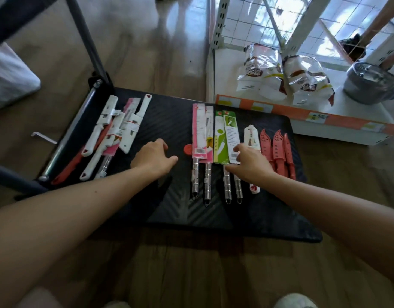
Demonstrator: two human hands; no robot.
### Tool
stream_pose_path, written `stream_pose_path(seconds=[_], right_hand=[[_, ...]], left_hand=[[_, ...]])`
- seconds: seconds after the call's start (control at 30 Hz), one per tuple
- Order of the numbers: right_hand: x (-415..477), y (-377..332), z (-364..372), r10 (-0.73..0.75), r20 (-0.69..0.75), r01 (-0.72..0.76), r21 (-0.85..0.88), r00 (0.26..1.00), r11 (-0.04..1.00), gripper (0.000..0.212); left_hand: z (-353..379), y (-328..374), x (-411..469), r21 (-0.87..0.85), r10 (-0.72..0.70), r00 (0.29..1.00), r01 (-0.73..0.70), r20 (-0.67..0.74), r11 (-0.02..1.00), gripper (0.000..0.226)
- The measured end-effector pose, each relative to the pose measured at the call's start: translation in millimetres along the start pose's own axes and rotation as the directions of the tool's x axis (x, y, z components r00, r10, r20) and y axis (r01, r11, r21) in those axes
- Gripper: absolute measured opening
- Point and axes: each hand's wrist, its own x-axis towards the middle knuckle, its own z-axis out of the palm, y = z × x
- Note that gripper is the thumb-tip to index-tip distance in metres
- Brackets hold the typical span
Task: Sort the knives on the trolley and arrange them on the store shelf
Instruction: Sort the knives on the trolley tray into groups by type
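The right hand [250,164] lay loosely spread, fingertips touching the green-packaged knives [227,138]. The left hand [155,158] hovered half-curled, empty, over the black trolley [169,207]. Pink-packaged knives [200,134], red sheathed knives [277,150] and a jumbled white pile [116,130] lay nearby; the store shelf [325,121] stood beyond.

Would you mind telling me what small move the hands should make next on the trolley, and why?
Probably the left hand, empty and open, should reach to the jumbled pile of white-sheathed knives and pick one up. The right hand rests on the green-packaged knives in the tidy row, while that pile lies crossed and unsorted.
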Motion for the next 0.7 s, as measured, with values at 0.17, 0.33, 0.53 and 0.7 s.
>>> stream_pose_path(seconds=[0.17,0.33,0.53,0.7], right_hand=[[9,-34,11,-0.059,0.016,0.059,-0.002,0.998,0.998,0.05],[28,-100,34,-0.191,0.041,0.189,0.062,0.981,0.98,0.048],[44,-149,67,-0.307,0.129,0.297,0.091,0.943,0.95,0.046],[56,-168,85,-0.28,0.159,0.26,0.135,0.947,0.956,0.038]], left_hand=[[-19,-25,2,-0.042,-0.011,1.0,0.011,-0.011,0.999,0.047],[-28,-33,8,-0.081,-0.007,0.999,0.003,-0.046,0.997,0.046],[-46,-71,15,-0.02,-0.123,0.985,0.121,-0.117,0.992,0.048],[-57,-116,7,0.053,-0.234,0.968,0.239,-0.087,0.969,0.054]])
